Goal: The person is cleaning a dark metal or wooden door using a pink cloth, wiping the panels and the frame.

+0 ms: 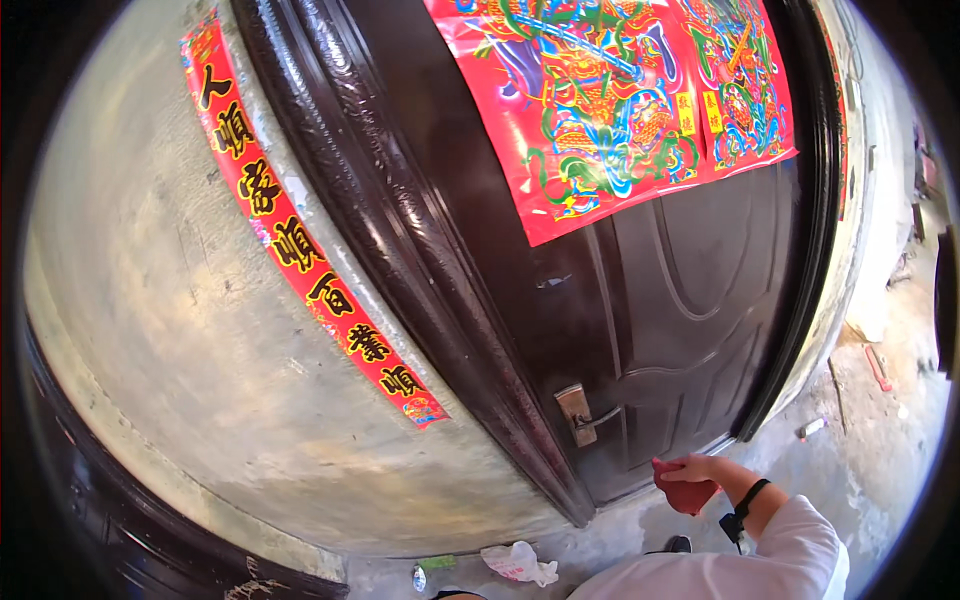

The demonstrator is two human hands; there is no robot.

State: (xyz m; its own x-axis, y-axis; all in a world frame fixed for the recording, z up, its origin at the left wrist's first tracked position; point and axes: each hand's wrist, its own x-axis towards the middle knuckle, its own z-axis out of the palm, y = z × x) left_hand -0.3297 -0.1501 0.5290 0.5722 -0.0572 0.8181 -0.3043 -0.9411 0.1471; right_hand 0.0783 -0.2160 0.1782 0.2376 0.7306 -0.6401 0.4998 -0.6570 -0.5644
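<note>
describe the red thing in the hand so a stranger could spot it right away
Start at the big dark brown metal door with bright red posters, and drop past its brass lever handle to the bottom edge. There a white-sleeved hand holds a small dark red cloth against the door. It is plain and crumpled, unlike the flat printed posters above.

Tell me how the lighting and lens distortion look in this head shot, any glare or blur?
Head view: strong fisheye bend, so the dark door and its frame curve and the corners go black; daylight puts glossy glare streaks on the frame and washes the red poster; the concrete wall is evenly lit; the hand holding a red cloth looks reasonably sharp.
</note>
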